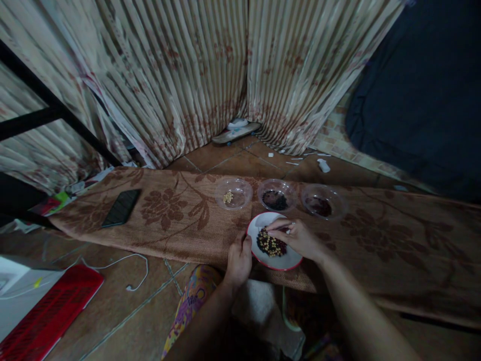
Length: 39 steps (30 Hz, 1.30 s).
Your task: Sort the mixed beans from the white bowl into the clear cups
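A white plate (258, 228) with a red rim sits at the front edge of the cloth-covered bench, tilted a little towards me. Mixed beans (271, 244), pale yellow, black and dark red, lie heaped on it. My left hand (239, 258) grips the plate's left rim, thumb on top. Over the plate my right hand (295, 235) reaches in from the right, fingers pinched at the beans; what is between them is too small to make out. Behind the plate stand three clear plastic bowls: one with pale beans (228, 197), one with black beans (277, 200), one with dark red beans (321, 206).
A dark phone (121, 207) lies on the brown flowered cloth (176, 235) to the left. Beyond the bench are striped curtains (195, 75), a skateboard (236, 133) and litter on the tiles. A red slotted object (56, 306) and a white cable (145, 265) are at lower left.
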Each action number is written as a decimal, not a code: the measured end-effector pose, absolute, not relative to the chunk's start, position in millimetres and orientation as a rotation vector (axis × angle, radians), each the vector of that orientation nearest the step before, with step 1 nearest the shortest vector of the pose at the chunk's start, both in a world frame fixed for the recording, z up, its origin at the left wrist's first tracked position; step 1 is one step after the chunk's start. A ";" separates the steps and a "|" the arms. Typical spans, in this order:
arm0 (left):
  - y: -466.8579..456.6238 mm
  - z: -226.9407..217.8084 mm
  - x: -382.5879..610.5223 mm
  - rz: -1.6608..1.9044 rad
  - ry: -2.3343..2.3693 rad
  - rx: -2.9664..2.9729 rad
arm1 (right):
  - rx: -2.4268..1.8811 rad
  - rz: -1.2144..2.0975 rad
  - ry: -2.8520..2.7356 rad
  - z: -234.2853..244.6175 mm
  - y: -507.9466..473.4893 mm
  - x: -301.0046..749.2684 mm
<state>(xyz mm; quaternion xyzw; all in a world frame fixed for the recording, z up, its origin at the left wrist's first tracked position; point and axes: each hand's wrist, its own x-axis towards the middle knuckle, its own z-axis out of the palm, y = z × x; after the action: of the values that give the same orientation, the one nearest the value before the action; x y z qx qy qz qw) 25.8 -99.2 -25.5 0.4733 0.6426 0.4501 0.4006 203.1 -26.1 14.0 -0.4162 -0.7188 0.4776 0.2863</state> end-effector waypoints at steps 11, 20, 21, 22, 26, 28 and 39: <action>-98.4 -24.6 25.5 1.134 1.625 1.179 | -1.109 1.253 -1.887 13.9 -26.9 199.8; -99.6 -26.6 25.4 1.158 1.598 1.170 | -1.164 1.247 -1.845 12.6 -25.9 203.3; -99.7 -26.2 25.4 1.157 1.604 1.165 | -1.158 1.243 -1.848 13.2 -25.8 203.4; -99.7 -25.6 25.4 1.153 1.607 1.163 | -1.156 1.232 -1.852 13.8 -25.7 203.6; -99.6 -23.3 25.3 1.136 1.594 1.167 | -1.173 1.216 -1.874 14.9 -25.6 205.9; -99.4 -23.0 25.3 1.142 1.606 1.160 | -1.179 1.244 -1.883 14.5 -25.9 207.0; -99.4 -23.5 25.3 1.145 1.612 1.196 | -1.148 1.332 -1.871 18.9 -29.6 201.2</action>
<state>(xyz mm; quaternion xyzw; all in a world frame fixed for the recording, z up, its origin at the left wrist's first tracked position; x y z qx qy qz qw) 25.3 -99.4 -23.5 0.4734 0.6384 0.4532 0.4036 201.2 -29.6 18.9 -0.4288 -0.6990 0.4974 0.2830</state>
